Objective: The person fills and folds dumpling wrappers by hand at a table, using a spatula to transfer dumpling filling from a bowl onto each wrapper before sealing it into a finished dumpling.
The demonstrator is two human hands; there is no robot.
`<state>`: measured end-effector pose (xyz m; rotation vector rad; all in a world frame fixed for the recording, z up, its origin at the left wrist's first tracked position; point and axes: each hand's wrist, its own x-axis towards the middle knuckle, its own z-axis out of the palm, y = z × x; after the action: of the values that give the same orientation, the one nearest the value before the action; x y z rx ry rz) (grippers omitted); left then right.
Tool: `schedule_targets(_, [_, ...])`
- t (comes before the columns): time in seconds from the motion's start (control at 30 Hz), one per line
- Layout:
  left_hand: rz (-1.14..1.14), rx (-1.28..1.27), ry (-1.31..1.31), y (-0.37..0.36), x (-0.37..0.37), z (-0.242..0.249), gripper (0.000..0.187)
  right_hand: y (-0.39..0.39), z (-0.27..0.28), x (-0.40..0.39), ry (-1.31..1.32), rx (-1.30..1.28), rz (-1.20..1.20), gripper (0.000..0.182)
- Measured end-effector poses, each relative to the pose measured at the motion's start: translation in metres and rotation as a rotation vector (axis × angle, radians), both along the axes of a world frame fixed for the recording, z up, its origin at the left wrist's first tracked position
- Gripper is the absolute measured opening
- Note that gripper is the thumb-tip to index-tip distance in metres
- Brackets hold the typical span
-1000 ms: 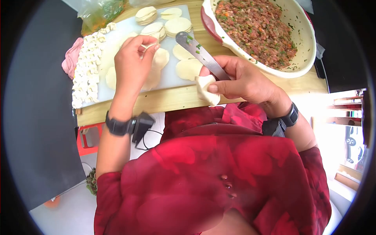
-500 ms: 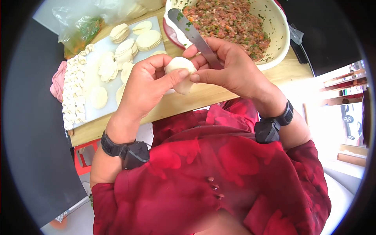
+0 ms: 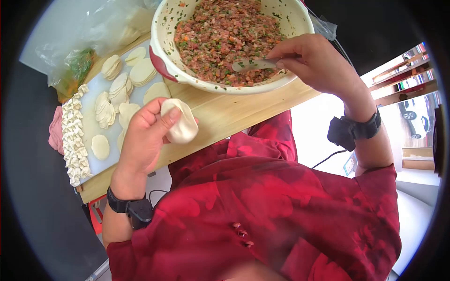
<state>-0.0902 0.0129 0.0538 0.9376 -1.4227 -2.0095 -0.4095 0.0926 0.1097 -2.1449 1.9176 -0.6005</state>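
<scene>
My left hand [image 3: 149,130] pinches a round dough wrapper [image 3: 182,122] between thumb and fingers, above the table's front edge. The wrapper is curved and its inside surface looks bare. Over the right side of the bowl [image 3: 287,85], my right hand [image 3: 309,58] grips a flat metal spatula [image 3: 255,64]. Its handle is hidden in the fingers. The blade lies at the surface of the minced meat filling [image 3: 225,40], which is pink with green and orange bits.
A white board [image 3: 93,130] at the left carries stacks of round wrappers [image 3: 143,72] and rows of pleated dumplings [image 3: 75,140]. Plastic bags [image 3: 89,37] lie behind it, one with green and orange contents. A pink cloth [image 3: 56,129] sits at the left edge of the wooden table [image 3: 225,110].
My right hand has left the wrapper and moved right, bringing the spatula down to the filling. My left hand still holds the wrapper, now lower and further left. The camera view has shifted.
</scene>
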Motion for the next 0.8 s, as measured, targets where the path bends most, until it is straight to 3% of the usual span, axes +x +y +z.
schedule_targets(0.1, [-0.095, 0.081, -0.07, 0.004, -0.007, -0.007, 0.026, -0.003, -0.006, -0.005, 0.17, -0.118, -0.027, 0.013])
schedule_targets(0.17, [-0.047, 0.294, -0.022, 0.009, -0.015, -0.012, 0.026, -0.002, -0.005, -0.003, 0.233, -0.199, -0.034, 0.012])
schedule_targets(0.23, [-0.031, 0.367, 0.003, 0.013, -0.023, -0.013, 0.028, 0.005, 0.003, 0.005, 0.254, -0.018, -0.101, 0.009])
schedule_targets(0.37, [-0.07, 0.469, 0.083, 0.016, -0.038, -0.016, 0.031, 0.005, 0.003, 0.008, 0.28, -0.056, -0.017, 0.009])
schedule_targets(0.47, [-0.083, 0.508, 0.12, 0.017, -0.045, -0.016, 0.035, -0.004, 0.006, 0.015, 0.331, 0.084, -0.021, 0.01])
schedule_targets(0.57, [-0.09, 0.529, 0.144, 0.02, -0.046, -0.013, 0.038, -0.007, 0.004, 0.013, 0.284, 0.162, -0.006, 0.012])
schedule_targets(0.67, [-0.082, 0.514, 0.152, 0.021, -0.048, -0.011, 0.04, -0.002, 0.002, 0.009, 0.057, 0.029, 0.073, 0.012])
schedule_targets(0.8, [-0.086, 0.499, 0.155, 0.02, -0.047, -0.016, 0.041, 0.004, 0.007, 0.012, -0.111, 0.142, -0.022, 0.013])
